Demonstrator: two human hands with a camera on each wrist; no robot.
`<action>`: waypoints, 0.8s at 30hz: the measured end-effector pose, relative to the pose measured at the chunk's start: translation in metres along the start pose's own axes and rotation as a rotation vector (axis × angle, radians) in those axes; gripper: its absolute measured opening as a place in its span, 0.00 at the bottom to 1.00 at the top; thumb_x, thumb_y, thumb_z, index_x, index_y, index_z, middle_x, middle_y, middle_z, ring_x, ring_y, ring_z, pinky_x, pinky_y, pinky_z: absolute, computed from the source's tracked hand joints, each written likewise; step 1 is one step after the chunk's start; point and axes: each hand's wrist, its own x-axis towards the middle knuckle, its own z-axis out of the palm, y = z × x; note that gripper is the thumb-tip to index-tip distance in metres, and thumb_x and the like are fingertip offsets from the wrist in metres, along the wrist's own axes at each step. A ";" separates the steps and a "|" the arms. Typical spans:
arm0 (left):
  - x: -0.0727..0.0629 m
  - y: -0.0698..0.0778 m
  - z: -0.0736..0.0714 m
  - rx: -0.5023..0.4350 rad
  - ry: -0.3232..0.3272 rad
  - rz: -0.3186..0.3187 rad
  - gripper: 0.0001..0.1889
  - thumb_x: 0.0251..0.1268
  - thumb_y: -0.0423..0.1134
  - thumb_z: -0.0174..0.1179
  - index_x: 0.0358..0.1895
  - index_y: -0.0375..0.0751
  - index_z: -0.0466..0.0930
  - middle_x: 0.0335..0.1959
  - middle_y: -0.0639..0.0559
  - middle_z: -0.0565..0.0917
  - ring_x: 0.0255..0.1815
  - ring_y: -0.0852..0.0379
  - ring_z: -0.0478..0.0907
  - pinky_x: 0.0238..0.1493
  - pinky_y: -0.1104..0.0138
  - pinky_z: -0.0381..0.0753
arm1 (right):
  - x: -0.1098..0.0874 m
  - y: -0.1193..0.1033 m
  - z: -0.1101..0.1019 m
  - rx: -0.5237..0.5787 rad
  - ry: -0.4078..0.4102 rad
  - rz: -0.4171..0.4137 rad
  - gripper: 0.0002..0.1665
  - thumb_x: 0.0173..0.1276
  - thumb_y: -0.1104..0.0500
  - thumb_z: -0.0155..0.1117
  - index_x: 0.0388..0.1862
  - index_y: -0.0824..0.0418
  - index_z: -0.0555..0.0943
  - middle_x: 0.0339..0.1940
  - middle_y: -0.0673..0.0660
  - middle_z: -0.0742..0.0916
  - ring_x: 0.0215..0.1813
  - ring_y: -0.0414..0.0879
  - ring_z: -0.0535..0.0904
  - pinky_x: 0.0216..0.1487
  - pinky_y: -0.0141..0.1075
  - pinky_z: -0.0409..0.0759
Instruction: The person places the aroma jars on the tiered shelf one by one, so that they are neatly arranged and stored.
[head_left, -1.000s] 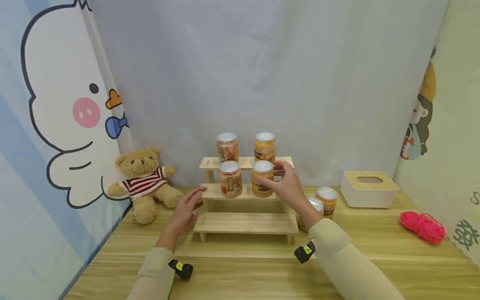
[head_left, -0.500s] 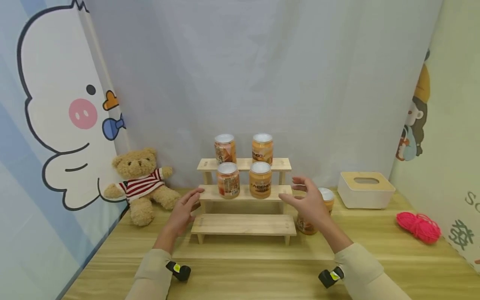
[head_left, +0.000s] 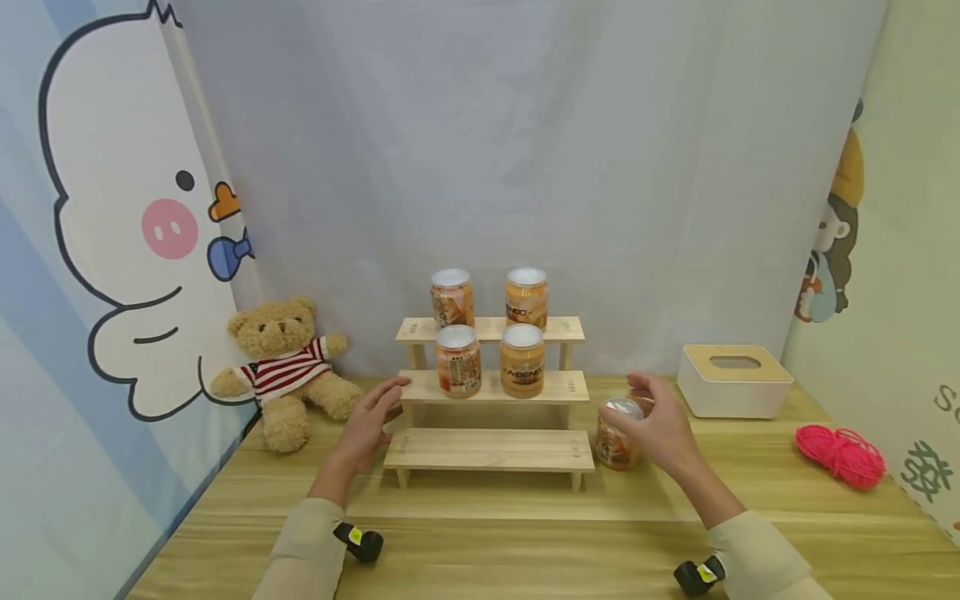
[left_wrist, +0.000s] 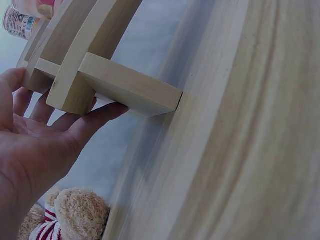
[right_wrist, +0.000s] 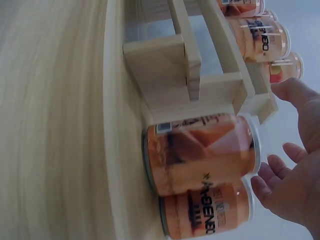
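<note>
A three-step wooden display stand point(head_left: 487, 450) stands on the table. My left hand point(head_left: 369, 421) rests its fingers against the stand's left end, and the left wrist view shows them along the board ends. Two orange cans with silvery lids sit on the top step, one of them the top right can point(head_left: 527, 300). Two more are on the middle step, including the middle right can point(head_left: 522, 367). My right hand point(head_left: 663, 421) is at the nearer can point(right_wrist: 200, 152) right of the stand, thumb and fingers spread about its lid. Beside that one stands another can point(right_wrist: 210, 210), hidden by the hand in the head view.
A teddy bear point(head_left: 288, 367) in a striped shirt sits left of the stand. On the right are a white tissue box point(head_left: 735, 392) with a wooden top and pink yarn point(head_left: 840, 456). A grey curtain point(head_left: 510, 150) hangs behind.
My right hand has let go of the middle right can and moved right and down to the can on the table. The left hand stays at the stand.
</note>
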 end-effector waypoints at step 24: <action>0.002 -0.002 0.000 -0.012 0.005 -0.001 0.29 0.80 0.53 0.50 0.73 0.38 0.65 0.80 0.49 0.52 0.77 0.34 0.52 0.62 0.32 0.59 | -0.009 0.023 0.001 -0.099 0.007 -0.071 0.39 0.59 0.59 0.78 0.63 0.76 0.70 0.53 0.69 0.81 0.51 0.58 0.80 0.47 0.35 0.78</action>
